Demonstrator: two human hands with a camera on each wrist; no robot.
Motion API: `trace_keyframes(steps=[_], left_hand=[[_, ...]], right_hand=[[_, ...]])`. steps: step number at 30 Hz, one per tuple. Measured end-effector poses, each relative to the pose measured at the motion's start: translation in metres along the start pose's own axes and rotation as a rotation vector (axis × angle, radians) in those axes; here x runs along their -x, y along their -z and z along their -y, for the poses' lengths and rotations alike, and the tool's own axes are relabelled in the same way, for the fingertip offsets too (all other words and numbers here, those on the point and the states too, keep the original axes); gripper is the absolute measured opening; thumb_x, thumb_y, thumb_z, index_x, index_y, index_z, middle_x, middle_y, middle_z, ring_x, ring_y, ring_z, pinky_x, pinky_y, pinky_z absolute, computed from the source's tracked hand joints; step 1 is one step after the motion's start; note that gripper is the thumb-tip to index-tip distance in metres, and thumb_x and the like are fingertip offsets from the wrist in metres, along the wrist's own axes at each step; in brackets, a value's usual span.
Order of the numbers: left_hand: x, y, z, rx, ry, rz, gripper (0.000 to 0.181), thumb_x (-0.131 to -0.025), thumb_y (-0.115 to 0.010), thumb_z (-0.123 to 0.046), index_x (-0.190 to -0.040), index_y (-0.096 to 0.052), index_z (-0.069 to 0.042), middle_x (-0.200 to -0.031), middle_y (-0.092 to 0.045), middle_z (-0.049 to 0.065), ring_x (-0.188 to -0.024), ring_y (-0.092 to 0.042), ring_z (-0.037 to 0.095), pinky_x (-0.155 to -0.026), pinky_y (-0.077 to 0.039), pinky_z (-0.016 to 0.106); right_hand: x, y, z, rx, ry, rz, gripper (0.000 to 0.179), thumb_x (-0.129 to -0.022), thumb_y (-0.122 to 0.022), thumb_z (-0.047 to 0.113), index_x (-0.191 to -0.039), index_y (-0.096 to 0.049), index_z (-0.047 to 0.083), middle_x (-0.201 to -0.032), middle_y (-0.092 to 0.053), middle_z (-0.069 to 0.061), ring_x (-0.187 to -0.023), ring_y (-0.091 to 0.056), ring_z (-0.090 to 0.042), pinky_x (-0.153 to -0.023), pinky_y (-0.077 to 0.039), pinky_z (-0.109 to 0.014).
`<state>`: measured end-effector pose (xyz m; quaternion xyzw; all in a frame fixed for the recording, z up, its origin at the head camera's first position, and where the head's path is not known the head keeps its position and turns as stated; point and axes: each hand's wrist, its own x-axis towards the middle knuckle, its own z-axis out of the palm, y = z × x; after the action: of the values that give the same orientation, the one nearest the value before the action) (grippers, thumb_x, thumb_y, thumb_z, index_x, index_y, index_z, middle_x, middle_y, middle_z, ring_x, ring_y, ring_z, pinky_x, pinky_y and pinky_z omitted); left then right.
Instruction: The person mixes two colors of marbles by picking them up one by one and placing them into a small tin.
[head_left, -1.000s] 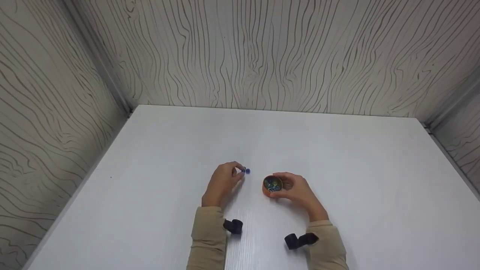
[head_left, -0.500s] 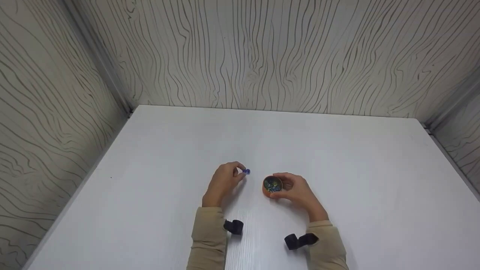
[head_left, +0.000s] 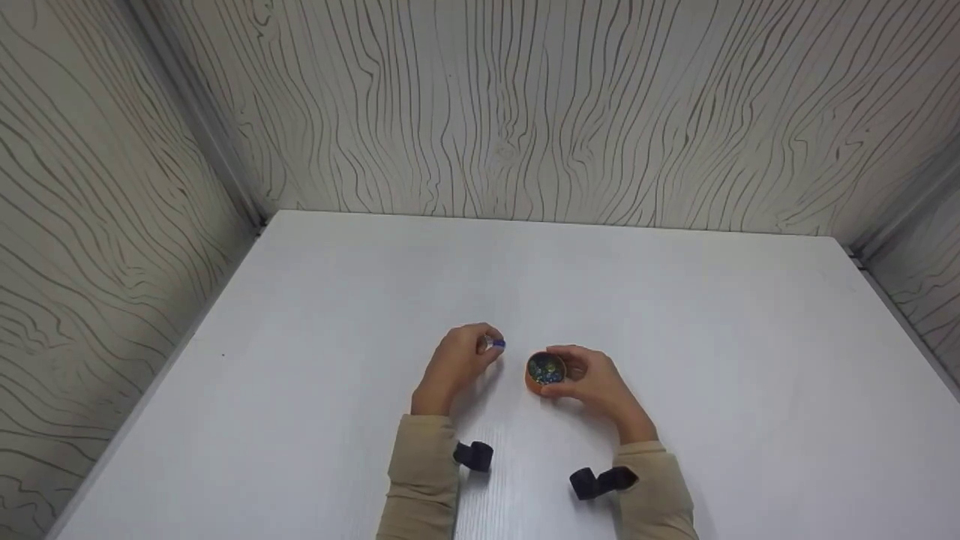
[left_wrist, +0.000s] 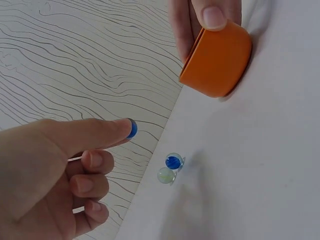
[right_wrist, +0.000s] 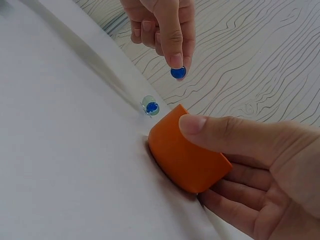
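Note:
Between thumb and index finger, my left hand (head_left: 457,366) pinches a deep blue marble (right_wrist: 178,73), held a little above the table. In the left wrist view, two more marbles lie side by side below it: a clear one with a blue core (left_wrist: 173,161) and a clear greenish one (left_wrist: 165,175). My right hand (head_left: 598,382) grips a small orange cup (left_wrist: 217,62), thumb on the near side and fingers behind. The cup stands upright on the table, to the right of my left hand. Shiny bluish-green marbles show inside it in the head view.
The white table (head_left: 712,337) spreads around both hands. Wood-grain patterned panels (head_left: 502,112) rise behind it and at both sides. A black wrist mount (head_left: 474,456) sits on the left sleeve, another (head_left: 602,482) on the right.
The left fingers were down at the small marbles on the table; now they have lifted a blue one and shifted slightly right, toward the cup. The right hand and cup have stayed put.

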<state>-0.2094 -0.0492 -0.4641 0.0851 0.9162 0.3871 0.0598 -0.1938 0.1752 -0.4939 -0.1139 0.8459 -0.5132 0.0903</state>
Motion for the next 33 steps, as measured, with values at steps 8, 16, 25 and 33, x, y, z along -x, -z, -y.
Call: trace_keyframes(steps=[8, 16, 25, 33], left_hand=[[0.001, -0.004, -0.008, -0.050, -0.051, 0.004, 0.019, -0.091, -0.066, -0.019, -0.108, -0.070, -0.012, -0.083, -0.062, 0.002, -0.071, -0.048, 0.010, -0.063, -0.041, 0.020], [0.001, -0.007, -0.016, -0.056, -0.063, 0.018, 0.020, -0.091, -0.065, -0.021, -0.109, -0.070, -0.013, -0.073, -0.049, -0.003, -0.065, -0.043, 0.009, -0.057, -0.034, 0.019], [0.002, -0.011, -0.021, -0.074, -0.109, 0.020, 0.018, -0.091, -0.066, -0.019, -0.107, -0.071, -0.012, -0.071, -0.048, -0.004, -0.063, -0.041, 0.007, -0.055, -0.032, 0.017], [0.003, -0.013, -0.021, -0.081, -0.138, 0.021, 0.018, -0.090, -0.066, -0.017, -0.106, -0.070, -0.010, -0.072, -0.049, -0.003, -0.063, -0.041, 0.007, -0.056, -0.032, 0.018]], right_hand=[[0.000, 0.001, 0.001, 0.004, 0.054, 0.013, 0.067, -0.071, -0.084, 0.012, -0.127, -0.055, -0.010, -0.130, -0.057, -0.031, -0.121, -0.057, -0.044, -0.101, -0.048, -0.044], [-0.001, 0.001, 0.004, 0.003, 0.014, 0.007, 0.067, -0.071, -0.084, 0.011, -0.128, -0.055, -0.008, -0.132, -0.056, -0.029, -0.125, -0.054, -0.044, -0.103, -0.046, -0.046], [-0.001, 0.001, 0.003, -0.008, 0.021, 0.011, 0.065, -0.072, -0.083, 0.011, -0.128, -0.055, -0.008, -0.131, -0.057, -0.029, -0.124, -0.055, -0.043, -0.102, -0.047, -0.044], [0.002, 0.002, 0.007, 0.005, 0.041, 0.021, 0.065, -0.073, -0.082, 0.010, -0.128, -0.054, -0.009, -0.132, -0.056, -0.030, -0.123, -0.055, -0.044, -0.102, -0.047, -0.047]])
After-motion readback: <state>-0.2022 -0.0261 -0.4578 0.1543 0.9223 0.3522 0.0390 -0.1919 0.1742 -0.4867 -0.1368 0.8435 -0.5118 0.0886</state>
